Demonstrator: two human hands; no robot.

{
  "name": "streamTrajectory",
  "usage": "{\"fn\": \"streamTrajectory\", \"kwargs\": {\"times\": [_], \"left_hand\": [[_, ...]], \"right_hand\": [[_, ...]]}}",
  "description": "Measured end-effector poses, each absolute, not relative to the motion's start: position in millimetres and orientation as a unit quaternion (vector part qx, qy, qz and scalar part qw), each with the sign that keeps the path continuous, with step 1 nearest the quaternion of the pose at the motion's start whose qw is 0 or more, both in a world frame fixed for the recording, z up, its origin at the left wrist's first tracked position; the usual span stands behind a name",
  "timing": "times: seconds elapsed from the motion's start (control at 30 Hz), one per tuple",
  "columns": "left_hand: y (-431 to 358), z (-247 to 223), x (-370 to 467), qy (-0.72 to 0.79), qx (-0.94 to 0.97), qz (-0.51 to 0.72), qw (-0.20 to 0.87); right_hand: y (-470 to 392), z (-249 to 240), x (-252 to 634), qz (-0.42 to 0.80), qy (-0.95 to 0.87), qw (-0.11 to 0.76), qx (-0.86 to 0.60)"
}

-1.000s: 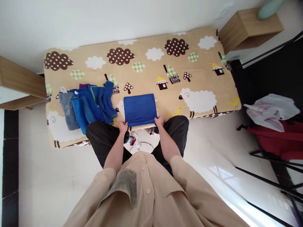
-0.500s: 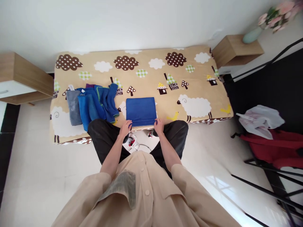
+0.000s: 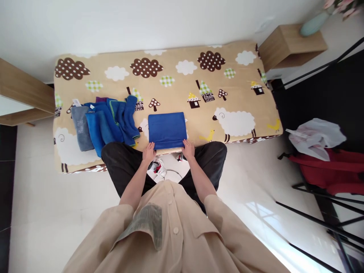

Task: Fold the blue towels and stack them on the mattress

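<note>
A blue towel (image 3: 167, 129) lies flat as a neat rectangle near the bed's front edge, with a narrow fold running along its near side. My left hand (image 3: 148, 152) is at its near left corner, fingers closed on the cloth. At the near right corner my right hand (image 3: 189, 149) grips the same folded edge; its fingertips are small in view. To the left lies a loose pile of cloths: a grey cloth (image 3: 82, 129), a bright blue cloth (image 3: 98, 131) and a darker blue cloth with green edging (image 3: 125, 117). A bit of purple cloth (image 3: 101, 99) peeks out behind.
A patterned sheet (image 3: 170, 94) covers the low bed, which stands against a white wall. Wooden cabinets flank it, one left (image 3: 25, 87) and one right (image 3: 292, 45) with a vase (image 3: 314, 24). At right a plastic bag (image 3: 315, 136) rests on red fabric (image 3: 335, 170) beside black rails.
The camera view has shifted slightly. Both hands stay at the towel's near corners, and the towel keeps its folded shape. The pile of cloths looks unchanged.
</note>
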State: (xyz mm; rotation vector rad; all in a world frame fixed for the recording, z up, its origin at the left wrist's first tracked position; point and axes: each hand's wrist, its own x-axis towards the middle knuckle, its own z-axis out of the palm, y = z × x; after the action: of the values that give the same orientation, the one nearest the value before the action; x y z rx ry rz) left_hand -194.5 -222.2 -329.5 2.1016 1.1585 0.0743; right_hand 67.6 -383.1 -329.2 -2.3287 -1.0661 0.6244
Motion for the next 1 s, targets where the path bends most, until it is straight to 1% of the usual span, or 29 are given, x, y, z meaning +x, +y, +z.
{"fn": "streamTrajectory", "kwargs": {"times": [0.2,0.47,0.67,0.87,1.0], "left_hand": [[-222.2,-322.6,-184.2,0.454,0.831,0.002,0.32],[-205.1,-300.9,-180.8,0.424,0.861,-0.111,0.256],[-202.6,-280.9,-186.5,0.425,0.859,-0.152,0.244],[-212.0,-265.4,-195.8,0.42,0.856,-0.18,0.243],[-217.0,-264.8,-201.8,0.439,0.844,-0.175,0.254]], "right_hand": [[-373.7,-333.4,64.3,0.228,-0.394,0.205,-0.867],[-363.3,-327.2,81.4,0.207,-0.328,0.235,-0.891],[-363.3,-314.5,82.1,0.219,-0.284,0.223,-0.906],[-375.8,-306.4,73.2,0.252,-0.26,0.189,-0.913],[-388.7,-307.1,71.2,0.256,-0.246,0.203,-0.912]]}}
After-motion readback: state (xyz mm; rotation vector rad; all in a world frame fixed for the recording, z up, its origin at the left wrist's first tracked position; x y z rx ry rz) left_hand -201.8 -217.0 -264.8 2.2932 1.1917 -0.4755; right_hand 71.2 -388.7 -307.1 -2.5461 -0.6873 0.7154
